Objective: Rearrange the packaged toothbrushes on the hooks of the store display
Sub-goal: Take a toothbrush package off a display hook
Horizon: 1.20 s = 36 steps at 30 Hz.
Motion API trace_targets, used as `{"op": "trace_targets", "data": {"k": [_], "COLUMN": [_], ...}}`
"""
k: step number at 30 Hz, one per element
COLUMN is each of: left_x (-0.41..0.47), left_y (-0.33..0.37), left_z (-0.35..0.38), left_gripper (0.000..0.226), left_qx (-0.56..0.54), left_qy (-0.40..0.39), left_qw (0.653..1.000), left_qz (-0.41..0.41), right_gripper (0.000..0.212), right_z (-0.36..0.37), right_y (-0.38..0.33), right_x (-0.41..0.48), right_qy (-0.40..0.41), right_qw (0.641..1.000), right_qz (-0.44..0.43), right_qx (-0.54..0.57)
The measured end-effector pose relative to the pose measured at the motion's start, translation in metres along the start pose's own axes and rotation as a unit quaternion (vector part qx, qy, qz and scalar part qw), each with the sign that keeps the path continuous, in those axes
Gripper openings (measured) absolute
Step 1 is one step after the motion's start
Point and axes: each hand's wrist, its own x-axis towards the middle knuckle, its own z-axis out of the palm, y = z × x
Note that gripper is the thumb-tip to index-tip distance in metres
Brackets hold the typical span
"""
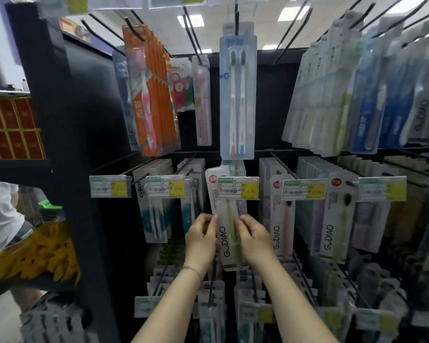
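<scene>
The rearranging is judged to be part-way, since one white pack with a green toothbrush [227, 233] is in hand and not yet settled. It is pinched at its side edges by the left hand [201, 240] and the right hand [254, 240], with the fingers [209, 222] curled closed on it. The pack is held tilted, its top behind the middle-row price tag [238, 188]. Whether it is threaded on the hook cannot be told. Neighbouring hooks are seen filled. Farther up, a blue twin pack [237, 95] is hung.
</scene>
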Motion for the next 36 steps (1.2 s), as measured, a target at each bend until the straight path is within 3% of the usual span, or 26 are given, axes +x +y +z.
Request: {"op": "trace_targets", "data": {"k": [12,25,36], "left_x": [-0.02,-0.07,-0.093], "left_y": [-0.018,-0.012,0.012], "left_z": [-0.018,0.025,0.131], "left_gripper": [0.005,0.012,0.01], "left_qx": [0.011,-0.086,-0.093], "left_qy": [-0.09,-0.159,-0.229], "left_qw": [0.996,0.983,0.969], "left_qz": [-0.013,-0.022,-0.001], "right_gripper": [0.025,0.021,0.025], "right_z": [0.01,-0.037,-0.148], "right_y": [0.022,0.042,0.072], "right_x": [-0.029,-0.075,-0.087], "right_qy": [-0.025,0.111,0.175], "right_qw": [0.997,0.991,0.979], "right_qz": [0.058,0.068,0.107], "right_qx": [0.036,0.045,0.018]}}
